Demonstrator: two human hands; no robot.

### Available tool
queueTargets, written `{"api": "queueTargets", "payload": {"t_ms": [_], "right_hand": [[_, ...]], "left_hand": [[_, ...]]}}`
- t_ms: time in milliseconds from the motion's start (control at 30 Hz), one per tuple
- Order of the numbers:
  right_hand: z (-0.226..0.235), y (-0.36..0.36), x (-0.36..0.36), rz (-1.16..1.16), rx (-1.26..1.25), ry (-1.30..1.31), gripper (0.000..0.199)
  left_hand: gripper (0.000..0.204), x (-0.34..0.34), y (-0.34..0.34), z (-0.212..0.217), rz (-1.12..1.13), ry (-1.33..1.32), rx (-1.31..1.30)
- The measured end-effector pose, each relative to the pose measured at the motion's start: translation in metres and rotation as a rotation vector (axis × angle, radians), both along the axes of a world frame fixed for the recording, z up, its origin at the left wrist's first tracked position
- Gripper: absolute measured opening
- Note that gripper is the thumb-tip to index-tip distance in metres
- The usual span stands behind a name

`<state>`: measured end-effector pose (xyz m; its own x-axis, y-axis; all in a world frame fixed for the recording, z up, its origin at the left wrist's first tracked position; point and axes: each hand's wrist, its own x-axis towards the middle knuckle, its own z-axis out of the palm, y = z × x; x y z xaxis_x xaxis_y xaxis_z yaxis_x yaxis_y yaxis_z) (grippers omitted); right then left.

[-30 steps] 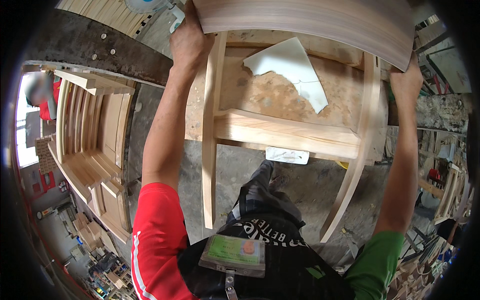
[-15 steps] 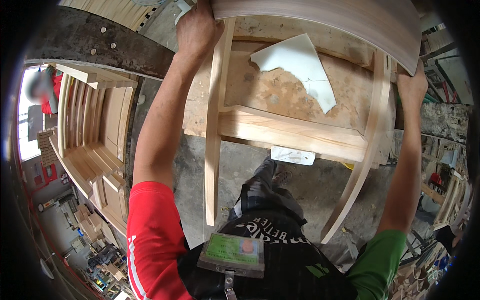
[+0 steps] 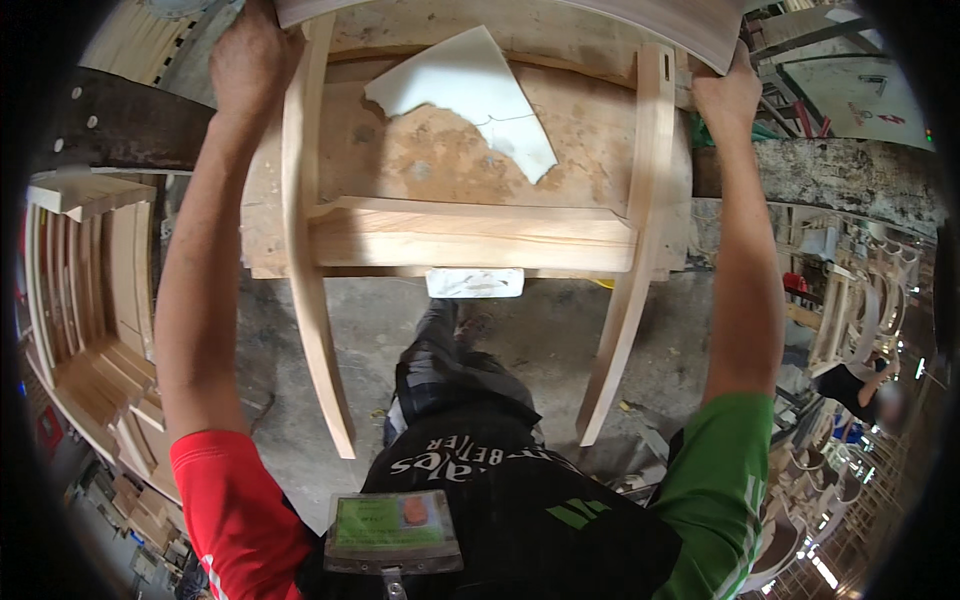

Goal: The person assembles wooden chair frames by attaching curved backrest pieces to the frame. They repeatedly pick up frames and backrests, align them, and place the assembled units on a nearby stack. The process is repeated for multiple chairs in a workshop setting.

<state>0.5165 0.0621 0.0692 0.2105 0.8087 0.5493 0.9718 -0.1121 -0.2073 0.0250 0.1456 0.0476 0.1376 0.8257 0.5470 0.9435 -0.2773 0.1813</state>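
Now, left hand (image 3: 250, 65): clamped on the chair frame (image 3: 460, 235) at its top left corner.
Right hand (image 3: 728, 95): gripped the opposite corner.
Frame: rested on the worn workbench (image 3: 440, 150), legs overhanging.
Progress: rails looked joined; bare wood, seat missing.

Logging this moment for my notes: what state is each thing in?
left hand: gripping the top of the left leg
right hand: gripping the top of the right leg
chair back frame: unfinished wood, lying on the workbench, legs overhanging
workbench: worn top, white covering torn
stacked chair frames: piled at left
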Motion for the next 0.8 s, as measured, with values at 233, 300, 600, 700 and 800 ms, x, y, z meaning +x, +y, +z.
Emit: {"api": "queueTargets", "payload": {"t_ms": [233,300,600,700,800], "right_hand": [[-0.016,0.001,0.001,0.046,0.006,0.066,0.041],[-0.016,0.001,0.003,0.032,-0.022,0.065,0.041],[-0.019,-0.012,-0.002,0.054,-0.076,0.119,0.039],[-0.017,-0.011,-0.003,0.041,-0.094,0.126,0.040],[-0.001,-0.012,0.008,-0.063,-0.318,0.081,0.055]], "left_hand": [[0.078,0.023,-0.007,0.006,0.027,-0.034,0.056],[0.078,0.029,-0.007,0.013,0.057,-0.085,-0.015],[0.075,0.029,-0.014,0.015,0.064,0.004,0.083],[0.076,0.020,-0.003,0.015,0.065,-0.049,-0.036],[0.079,0.025,0.004,0.019,0.062,-0.018,-0.095]]}}
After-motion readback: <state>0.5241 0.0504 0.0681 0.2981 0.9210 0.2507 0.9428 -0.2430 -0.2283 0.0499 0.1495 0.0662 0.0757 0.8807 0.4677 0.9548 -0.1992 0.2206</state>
